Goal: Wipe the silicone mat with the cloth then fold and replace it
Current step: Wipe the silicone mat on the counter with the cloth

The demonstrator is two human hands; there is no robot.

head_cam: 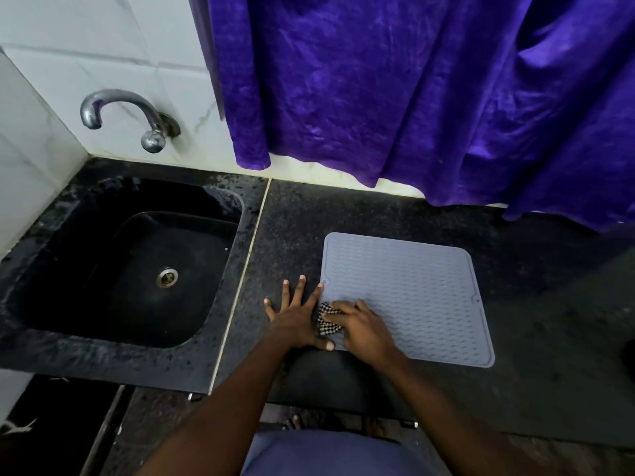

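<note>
Mat (412, 297), grey silicone with a wavy ribbed face, lying flat on the dark counter (343, 214) to the right of the sink (220, 269), its near edge close to the counter's front. Cloth (326, 319), checked black and white, bunched at the mat's near left corner under the right hand (360, 328), whose fingers are curled down and closed over it, pressing it to the mat. Left hand (295, 317) spread flat with fingers wide apart, holding nothing; it rests mostly on the counter just beside the mat, with the forefinger tip and thumb touching the mat's left edge, apparently to keep it from sliding. Step in hand, as judged: wiping, at or near the left corner, with most of the ribbed face stretching away to the right and far side. Next move calls for strokes of the cloth across and along the ribs toward the far right corner, the left hand bracing the edge meanwhile; folding and replacing appear not yet begun, since the mat lies fully open
</note>
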